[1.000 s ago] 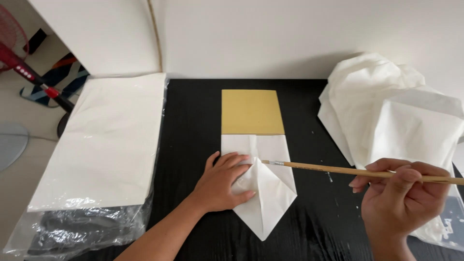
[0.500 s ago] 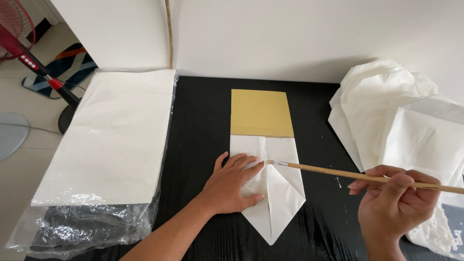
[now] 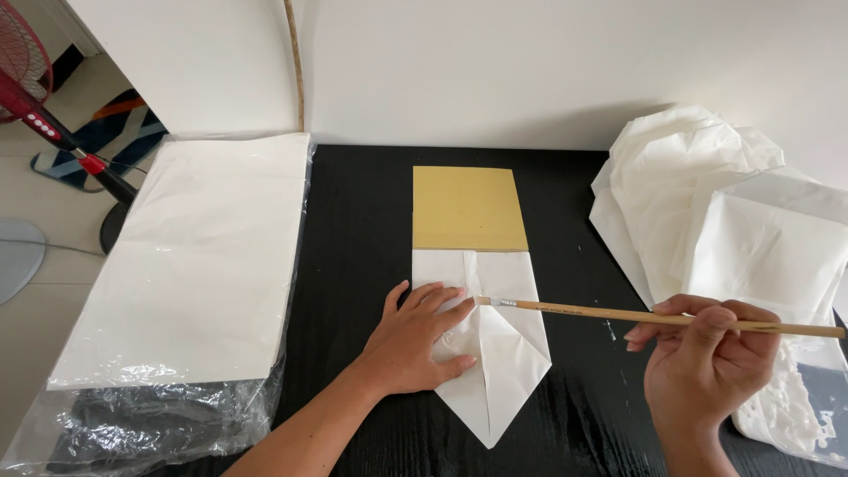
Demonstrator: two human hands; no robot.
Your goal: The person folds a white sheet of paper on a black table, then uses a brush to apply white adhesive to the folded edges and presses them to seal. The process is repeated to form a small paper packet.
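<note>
Left hand (image 3: 415, 340) lies flat, fingers spread, pressing the folded white paper (image 3: 495, 353) on the black counter (image 3: 353, 230). Right hand (image 3: 707, 362) pinches a thin wooden brush (image 3: 654, 315), its tip touching the paper's centre fold. A gold card (image 3: 466, 208) sits just above, touching the paper. To the left, 1 plastic-wrapped stack of white sheets (image 3: 190, 265); to the right, crumpled white paper bags (image 3: 733, 221).

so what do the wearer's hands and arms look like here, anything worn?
Both bare. The left hand and its forearm show no sleeve, glove, watch or ring as far as the frame edge. The right hand is also ungloved, with no ring or band visible; its wrist is cut off at the bottom edge. Fingernails look short and unpainted. No markings seen.
</note>
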